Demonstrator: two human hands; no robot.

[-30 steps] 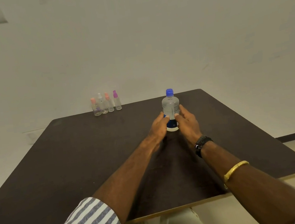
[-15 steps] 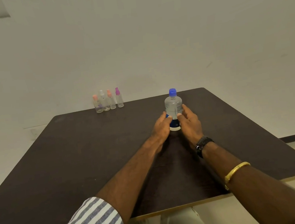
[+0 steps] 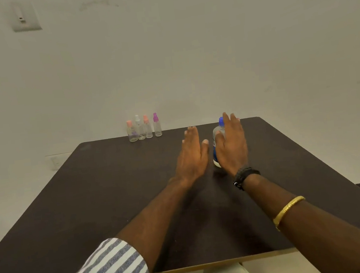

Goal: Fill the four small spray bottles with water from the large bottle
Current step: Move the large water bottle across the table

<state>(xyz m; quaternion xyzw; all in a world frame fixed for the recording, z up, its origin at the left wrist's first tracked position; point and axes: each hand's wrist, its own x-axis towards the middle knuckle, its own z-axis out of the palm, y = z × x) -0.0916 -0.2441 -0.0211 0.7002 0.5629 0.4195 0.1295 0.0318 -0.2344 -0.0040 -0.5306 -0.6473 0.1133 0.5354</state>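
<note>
One large bottle (image 3: 220, 123) stands ungripped behind the flat right hand (image 3: 232, 149).

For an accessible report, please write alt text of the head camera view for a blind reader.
The left hand and right hand are open, fingers straight, above a dark table; the right hand partly hides the large bottle with a blue cap. Four small spray bottles stand at the far edge.
</note>
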